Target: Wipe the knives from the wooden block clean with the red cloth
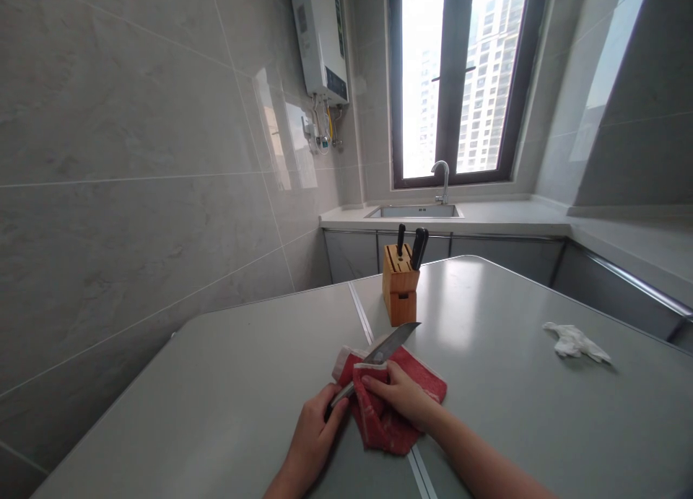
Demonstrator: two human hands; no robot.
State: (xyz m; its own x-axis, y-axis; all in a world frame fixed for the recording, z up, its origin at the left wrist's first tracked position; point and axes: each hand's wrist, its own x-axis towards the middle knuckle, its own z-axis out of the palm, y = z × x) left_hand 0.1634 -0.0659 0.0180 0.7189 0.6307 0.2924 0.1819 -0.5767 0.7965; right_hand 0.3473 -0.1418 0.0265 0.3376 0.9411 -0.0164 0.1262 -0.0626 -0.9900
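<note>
My left hand point(318, 425) is closed around the handle of a kitchen knife point(394, 342). The blade slants up and to the right, its tip pointing at the foot of the wooden knife block. A red cloth point(390, 428) with a pale edge lies under and partly over the blade near the handle. My right hand point(399, 392) grips a fold of this cloth against the knife, thumb toward the handle. The rest of the cloth spreads on the table below my right hand. The covered part of the blade is hidden.
The wooden knife block point(401, 297) stands just beyond the blade, with several black handles in it. A crumpled white tissue point(574, 341) lies at the right on the pale table point(260, 383). Farther back are a counter with a sink point(416, 211) and a faucet point(442, 181).
</note>
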